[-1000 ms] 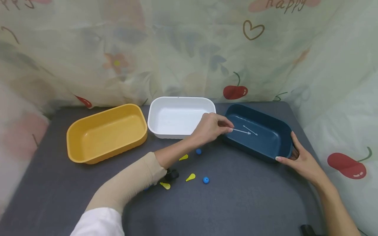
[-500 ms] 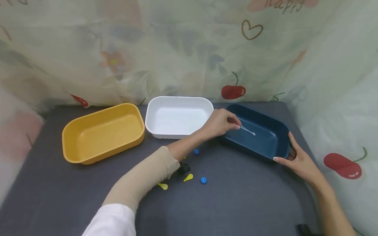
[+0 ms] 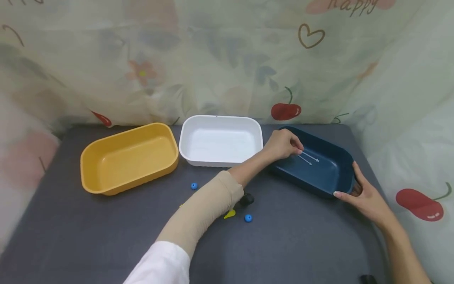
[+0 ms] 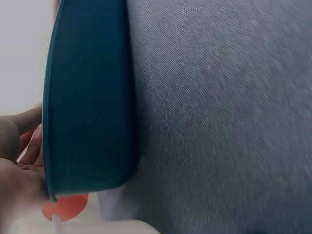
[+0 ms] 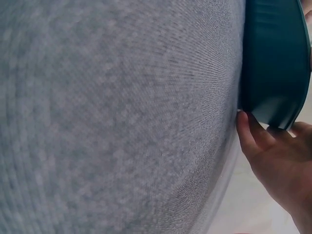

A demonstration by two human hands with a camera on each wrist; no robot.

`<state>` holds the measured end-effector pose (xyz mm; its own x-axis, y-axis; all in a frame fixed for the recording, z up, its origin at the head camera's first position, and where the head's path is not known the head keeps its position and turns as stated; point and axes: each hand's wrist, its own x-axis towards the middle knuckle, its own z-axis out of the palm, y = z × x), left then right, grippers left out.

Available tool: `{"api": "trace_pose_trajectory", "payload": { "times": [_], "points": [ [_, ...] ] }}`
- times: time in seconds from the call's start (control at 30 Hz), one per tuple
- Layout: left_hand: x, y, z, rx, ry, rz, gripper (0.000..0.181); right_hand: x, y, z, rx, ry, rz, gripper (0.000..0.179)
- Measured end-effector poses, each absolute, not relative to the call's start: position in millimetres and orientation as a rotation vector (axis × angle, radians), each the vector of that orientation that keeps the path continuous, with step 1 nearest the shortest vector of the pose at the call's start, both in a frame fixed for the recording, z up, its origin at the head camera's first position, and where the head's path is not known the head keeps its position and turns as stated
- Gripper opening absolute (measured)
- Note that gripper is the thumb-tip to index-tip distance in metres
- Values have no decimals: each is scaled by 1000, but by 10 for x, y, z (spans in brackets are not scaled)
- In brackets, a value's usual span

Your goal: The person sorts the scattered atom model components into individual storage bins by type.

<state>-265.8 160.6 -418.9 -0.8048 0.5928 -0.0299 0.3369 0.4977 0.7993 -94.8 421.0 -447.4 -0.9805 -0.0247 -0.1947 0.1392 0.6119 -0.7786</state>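
Observation:
My left hand reaches over the left end of the dark blue tray, its thumb and fingers pinched together. Two thin white sticks with small knobbed ends run out from these fingertips: an upper stick and a lower stick. I cannot tell whether both are held. My right hand grips the tray's right end, thumb at the front corner and fingers along the side. In the left wrist view the tray's outer wall hides the sticks. The right wrist view shows the right hand against the tray's end.
A white tray stands at the back middle, a yellow tray to its left. Blue beads, a yellow drop-shaped piece and a black object lie on the grey table around the left forearm, which hides part of the area.
My left hand has moved right, further over the blue tray. The stick in its fingers now lies almost parallel with the other stick. My right hand has kept its grip on the tray.

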Motion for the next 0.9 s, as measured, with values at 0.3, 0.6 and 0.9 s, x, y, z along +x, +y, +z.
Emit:
{"api": "trace_pose_trajectory", "payload": {
  "times": [0.3, 0.6, 0.9],
  "points": [
    [-2653, 1764, -4263, 631, 2400, 1268, 6, -943, 4220, -4507, 103, 2627, -1342, 104],
    [-2646, 1854, -4297, 449, 2475, 1102, 3, -937, 4210, -4522, 65, 2635, -1374, 104],
    [-2641, 1919, -4347, 340, 2481, 1036, 11, -938, 4229, -4533, 68, 2649, -1364, 103]
  ]
}}
